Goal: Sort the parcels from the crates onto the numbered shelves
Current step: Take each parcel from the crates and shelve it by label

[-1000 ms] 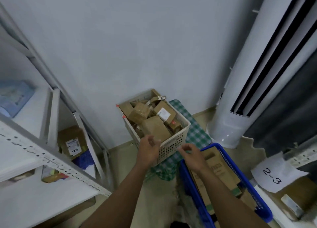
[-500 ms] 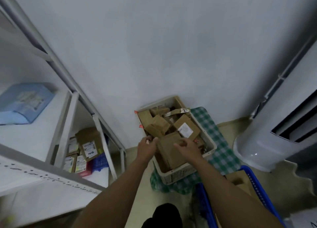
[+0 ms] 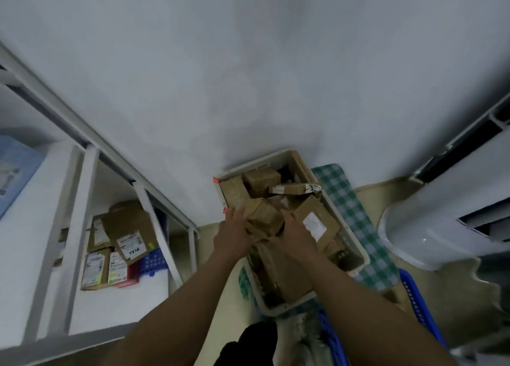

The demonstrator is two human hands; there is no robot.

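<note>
A white crate (image 3: 287, 307) full of brown cardboard parcels stands on the floor against the wall. Both my hands reach into it. My left hand (image 3: 233, 234) lies with straight fingers against the left side of a small brown parcel (image 3: 265, 215). My right hand (image 3: 296, 234) presses against the same parcel's right side, so the parcel sits between my palms. A larger parcel with a white label (image 3: 314, 222) lies just right of my right hand. A flat brown parcel (image 3: 287, 277) lies under my right wrist.
White metal shelving (image 3: 69, 227) stands at the left, with several labelled parcels (image 3: 127, 227) on a lower shelf and a blue package (image 3: 13, 172) higher up. A green checked cloth (image 3: 353, 214) lies under the crate. A blue crate (image 3: 414, 296) and a white tower unit (image 3: 441, 214) stand at the right.
I have leaned closer over the white crate. Both hands moved from its near edge deeper inside, my right hand leaving the flat parcel, and they now flank the small brown parcel.
</note>
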